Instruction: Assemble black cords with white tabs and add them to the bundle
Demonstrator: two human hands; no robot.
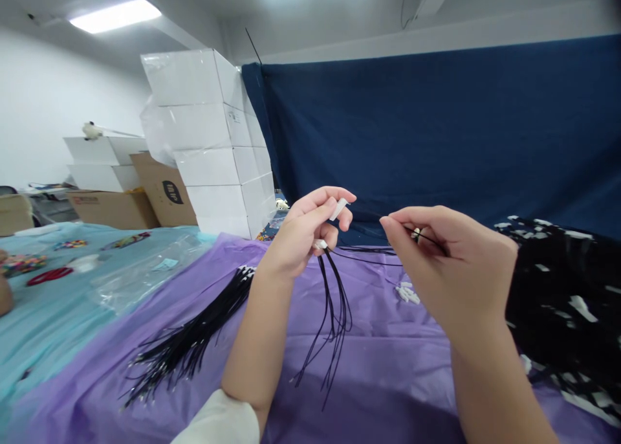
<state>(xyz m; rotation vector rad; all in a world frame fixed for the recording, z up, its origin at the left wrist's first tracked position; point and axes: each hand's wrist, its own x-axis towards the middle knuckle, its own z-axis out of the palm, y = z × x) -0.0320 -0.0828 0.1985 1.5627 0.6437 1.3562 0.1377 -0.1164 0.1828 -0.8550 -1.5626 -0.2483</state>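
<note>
Over the purple cloth, my left hand (310,230) is closed, with a small white plastic piece (339,208) pinched between thumb and index finger. Its lower fingers also grip several black cords (334,301), which hang down from white ends at the palm. My right hand (446,263) is closed on a thin black cord (429,239) that runs between thumb and fingers. A small pale end shows on that cord near the fingertips. Black strands stretch between the two hands; which cord each belongs to is hard to make out.
A bundle of black cords (198,331) lies to the left on the purple cloth (388,373). Small white pieces (406,293) lie behind my right hand. A dark heap with white bits (563,288) is at the right. White boxes (213,166) stand at the back left.
</note>
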